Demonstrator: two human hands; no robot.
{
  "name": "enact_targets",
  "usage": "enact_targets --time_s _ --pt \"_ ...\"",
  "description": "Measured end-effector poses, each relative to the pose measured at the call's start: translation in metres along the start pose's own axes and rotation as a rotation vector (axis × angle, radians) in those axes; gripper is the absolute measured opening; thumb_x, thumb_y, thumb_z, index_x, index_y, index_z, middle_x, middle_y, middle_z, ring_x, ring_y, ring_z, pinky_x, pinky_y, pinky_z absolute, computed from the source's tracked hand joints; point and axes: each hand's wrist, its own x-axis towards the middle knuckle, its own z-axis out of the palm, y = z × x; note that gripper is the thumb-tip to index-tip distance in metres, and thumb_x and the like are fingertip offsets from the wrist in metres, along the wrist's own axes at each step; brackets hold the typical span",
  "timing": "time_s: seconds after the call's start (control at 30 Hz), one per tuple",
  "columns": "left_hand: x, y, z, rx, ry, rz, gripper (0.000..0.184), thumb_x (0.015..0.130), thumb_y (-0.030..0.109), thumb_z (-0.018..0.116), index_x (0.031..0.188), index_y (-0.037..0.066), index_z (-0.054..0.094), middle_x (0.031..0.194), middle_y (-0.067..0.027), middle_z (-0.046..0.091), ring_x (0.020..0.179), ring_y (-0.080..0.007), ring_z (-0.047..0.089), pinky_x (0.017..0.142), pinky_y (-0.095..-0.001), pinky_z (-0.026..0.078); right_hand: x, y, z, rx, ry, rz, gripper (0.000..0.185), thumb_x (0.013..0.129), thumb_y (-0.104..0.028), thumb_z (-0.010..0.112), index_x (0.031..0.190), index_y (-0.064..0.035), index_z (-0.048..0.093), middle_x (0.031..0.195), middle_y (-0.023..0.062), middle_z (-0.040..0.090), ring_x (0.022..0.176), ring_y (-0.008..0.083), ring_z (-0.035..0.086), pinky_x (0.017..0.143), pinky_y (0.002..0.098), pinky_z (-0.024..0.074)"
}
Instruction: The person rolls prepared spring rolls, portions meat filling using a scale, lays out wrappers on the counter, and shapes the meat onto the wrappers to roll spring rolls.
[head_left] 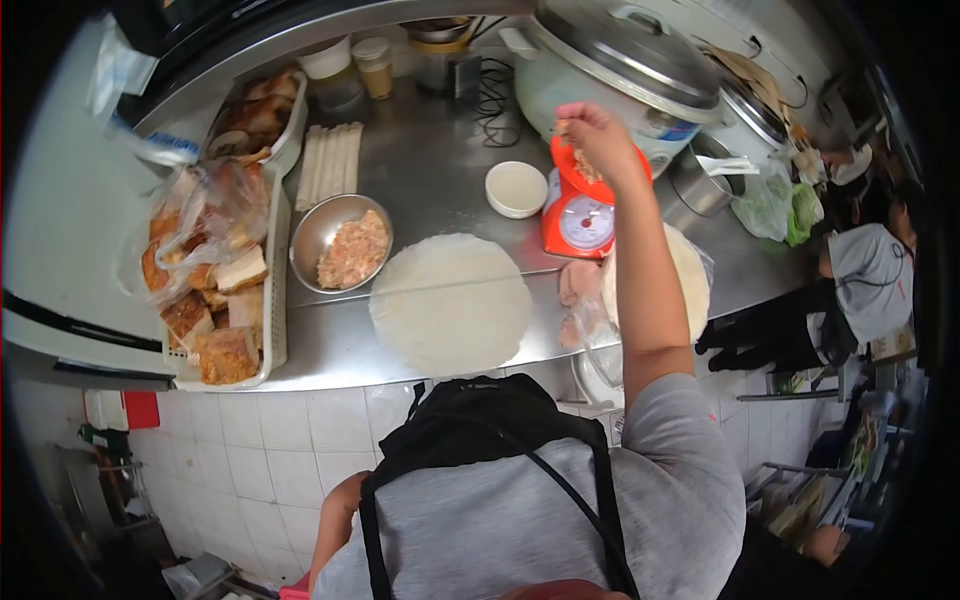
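My right hand (592, 135) is raised over the red pan (566, 165) of a kitchen scale (583, 225), its fingers pinched together on a bit of minced meat. More minced meat (586, 168) lies in the pan, partly hidden by my hand. On the steel counter before me a round white wrapper sheet (450, 305) lies flat. To its left stands a metal bowl (308, 235) with a mound of minced meat (354, 250) in it. A white bowl (516, 190) is beside the scale. My left arm hangs low at my side; its hand is out of sight.
White rolls (330, 165) lie in a row behind the metal bowl. A basket (277, 300) of roasted meat chunks (228, 355) stands at left. A large rice cooker (620, 85) is behind the scale. More round wrappers (680, 285) sit under my right forearm. Another person (870, 275) stands at right.
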Motion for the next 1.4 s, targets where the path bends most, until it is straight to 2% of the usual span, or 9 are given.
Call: enact_targets --time_s 0.33,0.37,0.57,0.67,0.77,1.0,1.23,1.33,1.4 --pt "0.032 -0.009 0.011 0.058 0.005 -0.086 0.045 0.066 0.027 0.065 0.103 0.002 0.059 0.097 -0.0179 0.062 0.091 -0.0267 0.059 0.076 -0.0329 0.046 0.009 0.074 -0.099 -0.375 0.211 0.016 0.016 0.080 -0.005 0.052 0.093 0.0011 0.060 0.077 0.0038 0.060 0.065 0.0097 0.055 0.059 0.0224 0.0442" --pt "0.032 -0.005 0.012 0.061 0.015 -0.102 0.044 0.066 0.027 0.065 0.102 0.002 0.060 0.097 -0.0180 0.063 0.091 -0.0265 0.059 0.076 -0.0328 0.046 0.009 0.083 -0.100 -0.432 0.235 -0.004 0.018 0.075 -0.011 0.055 0.089 -0.0029 0.064 0.076 0.0101 0.064 0.068 0.0145 0.059 0.062 0.0278 0.0468" --pt "0.027 0.046 -0.003 0.287 -0.096 0.222 0.033 0.067 0.027 0.063 0.090 0.004 0.064 0.093 -0.0164 0.064 0.088 -0.0280 0.060 0.075 -0.0342 0.047 0.006 0.086 -0.096 -0.664 -0.007 0.108 0.021 0.073 -0.010 0.056 0.091 -0.0060 0.065 0.083 0.0131 0.065 0.080 0.0240 0.062 0.072 0.0318 0.0472" --pt "0.027 0.041 -0.004 0.368 -0.037 0.095 0.028 0.069 0.027 0.062 0.088 0.005 0.066 0.089 -0.0146 0.065 0.083 -0.0273 0.061 0.073 -0.0338 0.048 0.012 0.097 -0.098 -0.644 0.063 0.003 0.022 0.073 -0.010 0.056 0.092 -0.0057 0.065 0.085 0.0163 0.064 0.080 0.0265 0.062 0.074 0.0326 0.0471" --pt "-0.020 0.148 -0.016 0.179 0.143 -0.231 0.027 0.071 0.028 0.063 0.086 0.007 0.067 0.085 -0.0128 0.065 0.078 -0.0252 0.062 0.070 -0.0322 0.048 0.007 0.075 -0.097 -0.486 0.129 0.048 0.026 0.075 -0.016 0.056 0.097 -0.0042 0.064 0.096 0.0219 0.060 0.089 0.0293 0.059 0.078 0.0344 0.0463" --pt "-0.012 0.109 -0.017 0.161 0.274 -0.220 0.034 0.072 0.035 0.065 0.087 0.005 0.067 0.081 -0.0136 0.065 0.076 -0.0257 0.062 0.069 -0.0329 0.049 0.010 0.076 -0.071 -0.410 0.279 0.263 0.060 0.080 -0.041 0.052 0.120 0.0037 0.045 0.123 0.0262 0.045 0.113 0.0343 0.047 0.093 0.0375 0.0387" --pt "-0.001 0.102 -0.007 0.064 0.336 -0.228 0.040 0.073 0.037 0.064 0.096 0.005 0.064 0.083 -0.0147 0.065 0.079 -0.0269 0.062 0.072 -0.0337 0.049 -0.006 0.052 -0.007 -1.003 0.106 0.199 0.047 0.080 -0.037 0.055 0.115 -0.0067 0.052 0.118 0.0238 0.049 0.110 0.0356 0.045 0.088 0.0399 0.0412" --pt "0.003 0.107 -0.006 0.087 0.336 -0.233 0.042 0.073 0.037 0.064 0.099 0.005 0.063 0.084 -0.0151 0.065 0.081 -0.0271 0.062 0.073 -0.0340 0.048 0.007 0.082 -0.008 -1.227 0.168 0.049 0.037 0.082 -0.036 0.053 0.109 -0.0107 0.056 0.101 0.0199 0.058 0.093 0.0310 0.057 0.076 0.0400 0.0467" --pt "0.002 0.107 -0.005 0.094 0.333 -0.232 0.042 0.073 0.037 0.063 0.100 0.005 0.063 0.085 -0.0153 0.065 0.082 -0.0273 0.062 0.074 -0.0344 0.048 0.031 0.091 -0.031 -0.952 0.144 0.101 0.033 0.083 -0.032 0.052 0.104 -0.0072 0.057 0.086 0.0164 0.060 0.076 0.0271 0.060 0.066 0.0379 0.0482"
